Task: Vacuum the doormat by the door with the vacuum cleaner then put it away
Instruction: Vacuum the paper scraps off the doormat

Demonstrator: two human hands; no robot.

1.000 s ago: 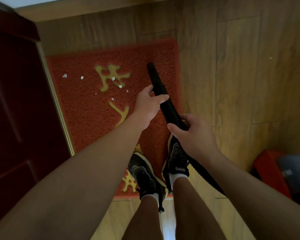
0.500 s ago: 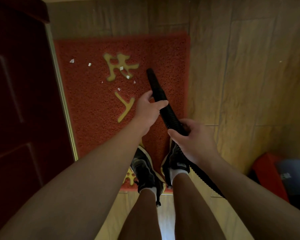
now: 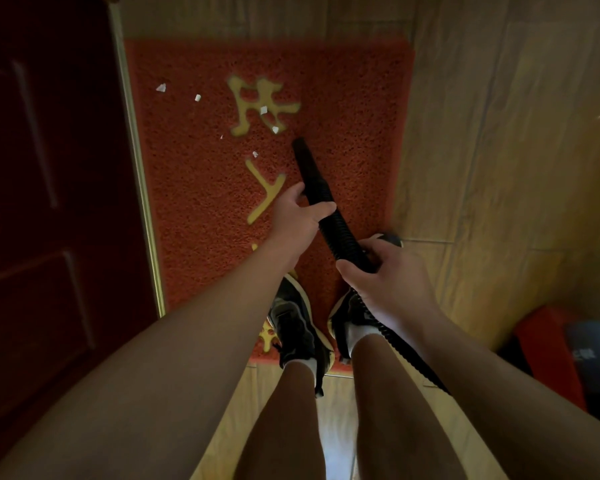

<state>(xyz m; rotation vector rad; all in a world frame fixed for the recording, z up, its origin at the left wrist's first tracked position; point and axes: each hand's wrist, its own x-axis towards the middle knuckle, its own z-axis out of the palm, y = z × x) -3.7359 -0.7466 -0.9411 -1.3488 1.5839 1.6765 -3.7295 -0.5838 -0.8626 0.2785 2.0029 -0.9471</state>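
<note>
Holding the black hose (image 3: 338, 237) with both hands, I stand on the near end of the red mat (image 3: 194, 202), and my dark shoes (image 3: 293, 323) are on its edge. My left hand (image 3: 297, 216) grips the place where the ribbed hose meets the smooth nozzle (image 3: 310, 171); the fingers are curled under it and the thumb lies across the top. My right hand (image 3: 385, 275) grips the hose lower, nearer to my body, with the fingers wrapped round it. From there the hose passes behind my right wrist and runs back to the right. The nozzle points forward and a little to the left, and its tip is over the mat just below the yellow character, but I cannot tell if it touches the pile. Some small white scraps (image 3: 160, 87) lie on the mat; the nearest ones are just beside the tip, the others are closer to the dark red door (image 3: 49, 202), which runs along the left side of the mat. The vacuum (image 3: 541, 341), red and grey, sits on the wooden floor (image 3: 499, 168) at my right, partly cut by the edge of the view and in shadow.
</note>
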